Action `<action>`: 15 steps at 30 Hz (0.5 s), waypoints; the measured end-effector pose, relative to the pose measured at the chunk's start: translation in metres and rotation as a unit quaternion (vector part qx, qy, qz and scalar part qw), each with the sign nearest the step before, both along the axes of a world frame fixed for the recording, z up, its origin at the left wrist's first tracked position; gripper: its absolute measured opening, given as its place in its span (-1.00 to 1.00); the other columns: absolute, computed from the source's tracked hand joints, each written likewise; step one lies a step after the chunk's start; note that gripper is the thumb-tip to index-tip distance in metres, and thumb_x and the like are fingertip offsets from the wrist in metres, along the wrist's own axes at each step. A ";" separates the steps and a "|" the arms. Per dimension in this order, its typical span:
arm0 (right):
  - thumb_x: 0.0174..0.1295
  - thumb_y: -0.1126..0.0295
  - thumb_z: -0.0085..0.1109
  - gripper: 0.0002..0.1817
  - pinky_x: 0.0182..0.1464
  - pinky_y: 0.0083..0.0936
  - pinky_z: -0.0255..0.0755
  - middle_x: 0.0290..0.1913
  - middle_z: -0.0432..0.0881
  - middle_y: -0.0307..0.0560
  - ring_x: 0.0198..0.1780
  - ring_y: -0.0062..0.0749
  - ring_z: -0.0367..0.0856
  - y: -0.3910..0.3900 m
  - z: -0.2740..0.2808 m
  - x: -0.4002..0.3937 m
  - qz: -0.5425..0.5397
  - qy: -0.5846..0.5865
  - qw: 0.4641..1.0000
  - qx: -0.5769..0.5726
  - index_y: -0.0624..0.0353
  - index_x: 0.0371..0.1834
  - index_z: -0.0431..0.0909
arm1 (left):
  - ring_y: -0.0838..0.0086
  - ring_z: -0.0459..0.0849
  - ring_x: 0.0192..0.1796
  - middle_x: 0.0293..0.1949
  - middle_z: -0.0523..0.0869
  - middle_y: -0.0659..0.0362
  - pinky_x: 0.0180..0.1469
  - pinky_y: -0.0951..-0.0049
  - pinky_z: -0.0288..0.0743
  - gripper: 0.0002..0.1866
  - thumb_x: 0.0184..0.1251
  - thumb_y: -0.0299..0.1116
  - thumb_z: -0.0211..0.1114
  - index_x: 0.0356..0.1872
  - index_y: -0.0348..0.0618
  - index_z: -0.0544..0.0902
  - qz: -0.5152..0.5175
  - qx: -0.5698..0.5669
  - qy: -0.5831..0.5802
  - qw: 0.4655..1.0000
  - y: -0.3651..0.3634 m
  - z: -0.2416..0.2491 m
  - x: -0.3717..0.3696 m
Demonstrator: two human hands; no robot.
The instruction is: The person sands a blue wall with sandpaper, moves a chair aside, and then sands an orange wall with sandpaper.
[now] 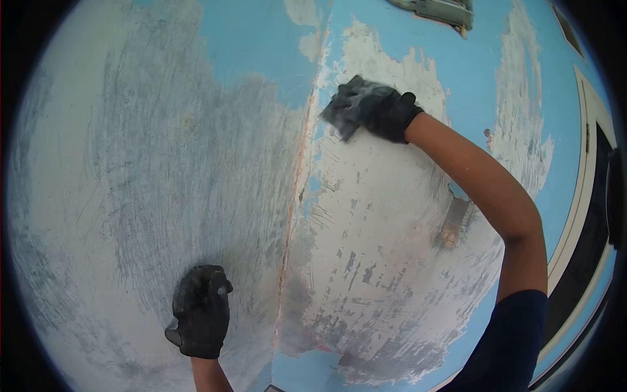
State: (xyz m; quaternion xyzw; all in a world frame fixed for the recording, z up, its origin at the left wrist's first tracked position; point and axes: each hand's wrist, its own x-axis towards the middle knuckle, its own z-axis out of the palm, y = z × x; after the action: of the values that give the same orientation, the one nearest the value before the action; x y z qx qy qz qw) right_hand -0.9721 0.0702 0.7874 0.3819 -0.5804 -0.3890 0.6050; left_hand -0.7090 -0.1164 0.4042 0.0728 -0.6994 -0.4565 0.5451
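High on the right wall section, my right hand [386, 112] in a black glove presses a dark sheet of sandpaper [341, 116] against the wall. Motion blurs this hand and the sheet, and the fingers are closed over it. Around it the surface shows whitish scraped filler [385, 176] with ragged blue paint edges. Lower left, my left hand [201, 313], also black-gloved, rests against the grey, scratched left wall section [189, 157]. Its fingers point up, partly bent, with no object visible in them; the palm side is hidden.
A cracked, rust-coloured vertical corner line [294, 196] divides the two wall sections. A grey-green fixture [444, 12] is at the top. On the right is a pale door frame [583, 176] beside a dark opening. A recessed patch [454, 222] shows near my right forearm.
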 end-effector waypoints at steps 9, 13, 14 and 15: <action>0.33 0.38 0.15 -0.76 0.22 -0.26 0.52 -0.07 0.66 -0.09 0.08 -0.24 0.63 0.090 -0.029 -0.005 0.081 -0.074 0.994 -0.004 0.13 0.03 0.58 | 0.51 0.67 -0.30 -0.39 0.69 0.17 -0.13 0.44 0.54 -0.87 0.47 -0.55 0.15 -0.07 -0.32 0.61 -0.022 -0.014 0.013 1.000 0.006 0.007 0.003; 0.45 0.25 0.06 -0.73 0.11 -0.28 0.58 -0.07 0.65 -0.06 0.03 -0.20 0.65 0.103 -0.042 0.061 -0.039 -0.095 0.972 -0.210 0.10 0.10 0.53 | 0.52 0.67 -0.27 -0.36 0.70 0.19 -0.13 0.44 0.55 -0.88 0.48 -0.52 0.17 -0.09 -0.30 0.62 0.012 -0.020 0.007 1.000 0.005 0.002 0.002; 0.40 0.20 0.11 -0.78 0.10 -0.31 0.59 -0.16 0.67 -0.03 -0.08 -0.22 0.68 0.102 -0.058 -0.046 0.012 0.101 0.995 0.016 0.08 -0.09 0.58 | 0.52 0.67 -0.26 -0.35 0.70 0.20 -0.12 0.44 0.55 -0.89 0.49 -0.51 0.17 -0.09 -0.30 0.63 -0.003 -0.003 0.009 1.000 0.003 0.001 0.001; 0.40 0.20 0.11 -0.78 0.10 -0.31 0.59 -0.16 0.67 -0.03 -0.08 -0.22 0.68 0.096 -0.055 -0.040 0.018 0.102 0.994 0.017 0.08 -0.09 0.58 | 0.52 0.67 -0.26 -0.35 0.70 0.20 -0.12 0.44 0.55 -0.89 0.49 -0.51 0.17 -0.09 -0.30 0.63 0.003 -0.002 0.010 1.000 0.002 0.000 -0.001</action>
State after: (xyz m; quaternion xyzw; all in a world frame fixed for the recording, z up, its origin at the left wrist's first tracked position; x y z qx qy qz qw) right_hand -1.0119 0.1660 0.7324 0.3609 -0.5021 -0.4244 0.6615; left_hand -0.7099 -0.1148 0.4046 0.0691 -0.6945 -0.4539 0.5539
